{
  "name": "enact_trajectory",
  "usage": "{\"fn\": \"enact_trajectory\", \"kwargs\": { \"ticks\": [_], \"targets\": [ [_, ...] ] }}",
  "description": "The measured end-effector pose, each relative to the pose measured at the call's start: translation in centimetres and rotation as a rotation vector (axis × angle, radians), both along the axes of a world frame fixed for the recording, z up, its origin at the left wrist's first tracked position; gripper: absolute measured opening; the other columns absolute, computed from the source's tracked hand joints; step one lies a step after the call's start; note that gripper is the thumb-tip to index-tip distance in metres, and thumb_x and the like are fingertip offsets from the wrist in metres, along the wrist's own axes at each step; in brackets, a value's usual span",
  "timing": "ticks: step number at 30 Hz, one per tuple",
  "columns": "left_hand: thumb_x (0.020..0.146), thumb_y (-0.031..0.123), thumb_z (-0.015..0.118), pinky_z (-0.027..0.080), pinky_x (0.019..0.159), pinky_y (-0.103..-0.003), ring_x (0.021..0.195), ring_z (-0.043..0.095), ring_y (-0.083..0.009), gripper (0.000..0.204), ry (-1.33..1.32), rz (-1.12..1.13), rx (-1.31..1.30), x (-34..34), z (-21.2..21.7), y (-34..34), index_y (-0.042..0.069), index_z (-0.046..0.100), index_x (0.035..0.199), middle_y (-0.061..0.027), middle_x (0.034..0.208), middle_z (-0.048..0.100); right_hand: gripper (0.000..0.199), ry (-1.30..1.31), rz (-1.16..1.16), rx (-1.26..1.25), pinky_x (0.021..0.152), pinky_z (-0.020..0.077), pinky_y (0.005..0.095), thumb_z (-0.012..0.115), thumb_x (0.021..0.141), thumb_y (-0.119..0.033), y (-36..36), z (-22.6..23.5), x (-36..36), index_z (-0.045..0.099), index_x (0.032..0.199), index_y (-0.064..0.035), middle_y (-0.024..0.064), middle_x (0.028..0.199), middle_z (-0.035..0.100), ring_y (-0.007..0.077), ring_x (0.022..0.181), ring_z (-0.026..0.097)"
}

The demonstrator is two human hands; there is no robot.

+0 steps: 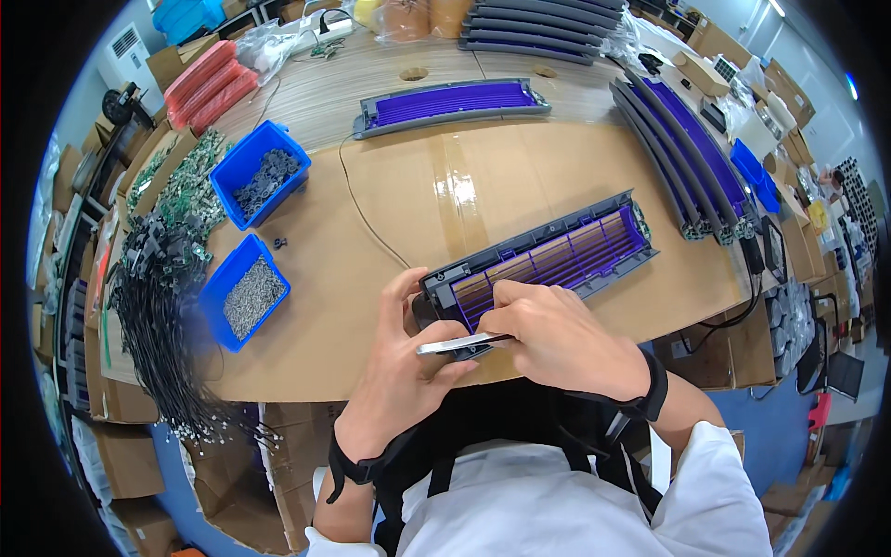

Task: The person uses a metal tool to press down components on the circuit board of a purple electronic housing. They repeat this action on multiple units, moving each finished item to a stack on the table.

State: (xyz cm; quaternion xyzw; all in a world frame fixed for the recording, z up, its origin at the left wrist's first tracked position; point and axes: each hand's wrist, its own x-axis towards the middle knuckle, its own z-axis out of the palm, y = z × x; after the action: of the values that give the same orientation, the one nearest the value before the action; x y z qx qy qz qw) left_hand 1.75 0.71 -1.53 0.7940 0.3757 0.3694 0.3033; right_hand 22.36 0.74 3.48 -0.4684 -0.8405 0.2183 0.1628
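Observation:
A long grey housing with a purple slatted grille (557, 255) lies at a slant on the cardboard before me. My left hand (408, 353) is closed around its near left end. My right hand (557, 330) rests over the same end, its fingers pinching a slim, pale, flat tool (464, 343); its tip is partly hidden, and I cannot make out its exact kind. The tool crosses just in front of my left thumb and fingers. A thin wire (357, 200) runs from a second grey and purple housing (455, 105), farther back, toward my left hand.
To the left stand two blue bins, one with dark parts (264, 183), one with small metal pieces (251, 299). Beside them are a bundle of black cables (162, 325) and green circuit boards (186, 181). Stacked housings (682, 153) lie right and at the back; red-wrapped packs (209, 84) back left.

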Motion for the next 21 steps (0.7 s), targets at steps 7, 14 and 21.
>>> {"fn": "enact_trajectory", "kwargs": {
  "ticks": [7, 14, 21],
  "targets": [
    [0.065, 0.005, 0.085, 0.046, 0.102, -0.048, 0.124, 0.046, -0.0412, 0.033, 0.069, -0.004, 0.070, -0.1, 0.6, 0.4, 0.006, 0.073, 0.096, -0.0199, 0.138, 0.033, 0.013, 0.075, 0.003, -0.091, 0.064, 0.0491, 0.0486, 0.067, 0.073, 0.002, 1.0, -0.2, 0.3, 0.070, 0.085, -0.0018, 0.0192, 0.087, 0.063, 0.0403, 0.077, 0.064],
    [0.062, 0.006, 0.086, 0.041, 0.106, -0.050, 0.127, 0.046, -0.0413, 0.032, 0.069, -0.020, 0.101, -0.6, 0.1, 0.5, 0.006, 0.075, 0.093, -0.0209, 0.140, 0.037, 0.017, -0.029, 0.313, 0.166, 0.054, 0.0502, 0.0400, 0.070, 0.070, -0.001, 1.7, -0.2, 1.7, 0.070, 0.086, -0.0061, 0.0115, 0.086, 0.058, 0.0305, 0.064, 0.064],
    [0.064, 0.011, 0.086, 0.048, 0.097, -0.048, 0.126, 0.047, -0.0434, 0.032, 0.129, -0.046, 0.145, -0.6, 0.9, 0.6, 0.003, 0.074, 0.092, -0.0247, 0.139, 0.039, 0.011, -0.176, 0.479, 0.337, 0.046, 0.0468, 0.0344, 0.069, 0.074, -0.010, 2.3, -0.8, 1.5, 0.066, 0.085, -0.0076, 0.0081, 0.086, 0.051, 0.0208, 0.055, 0.060]
  ]
}}
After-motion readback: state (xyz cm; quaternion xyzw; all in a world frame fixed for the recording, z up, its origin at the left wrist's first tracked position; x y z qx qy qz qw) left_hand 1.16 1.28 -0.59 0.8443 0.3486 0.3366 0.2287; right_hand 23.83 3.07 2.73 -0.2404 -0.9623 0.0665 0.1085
